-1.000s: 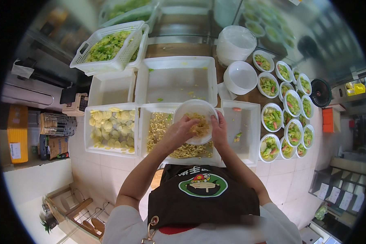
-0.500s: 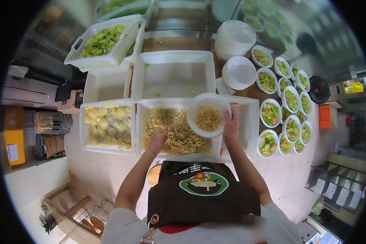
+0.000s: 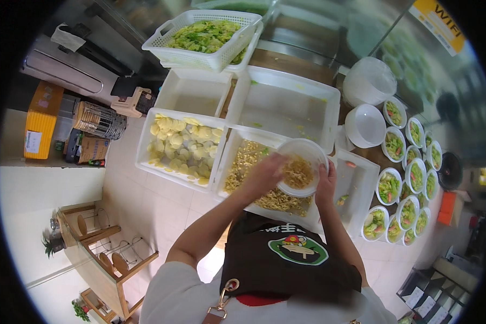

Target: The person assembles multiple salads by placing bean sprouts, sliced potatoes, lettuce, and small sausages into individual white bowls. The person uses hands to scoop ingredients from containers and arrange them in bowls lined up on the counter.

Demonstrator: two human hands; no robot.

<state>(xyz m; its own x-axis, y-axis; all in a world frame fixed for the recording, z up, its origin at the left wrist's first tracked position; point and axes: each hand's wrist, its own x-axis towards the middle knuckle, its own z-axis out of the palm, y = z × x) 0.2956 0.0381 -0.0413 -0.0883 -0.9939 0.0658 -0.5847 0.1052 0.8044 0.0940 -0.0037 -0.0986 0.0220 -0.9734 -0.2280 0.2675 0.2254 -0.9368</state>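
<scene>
My right hand (image 3: pixel 325 185) grips the right rim of a round white bowl (image 3: pixel 321 155), thumb on the edge. Inside the bowl lies a heap of small golden-brown pieces (image 3: pixel 298 174), which look like bean sprouts. Over the bowl's left rim is my left hand (image 3: pixel 265 174), its fingers smeared by motion, so whether they hold anything is unclear. Beneath both hands a white tray (image 3: pixel 220 171) contains more of the same golden-brown pieces (image 3: pixel 244 162). Pale yellow round slices (image 3: pixel 181 143), like potato, fill the tray to the left.
Chopped greens sit in a white basket (image 3: pixel 221 59) at the back left. Behind the hands is a wide white tray (image 3: pixel 281 108) with few scraps. Empty white bowls (image 3: pixel 365 126) are stacked at the right, beside several filled bowls (image 3: pixel 389 187). A narrower tray (image 3: pixel 356 186) holds scraps.
My left hand has risen from the golden-brown pieces in the tray to the bowl's left rim. My right hand still holds the bowl. The whole view has turned and shifted.
</scene>
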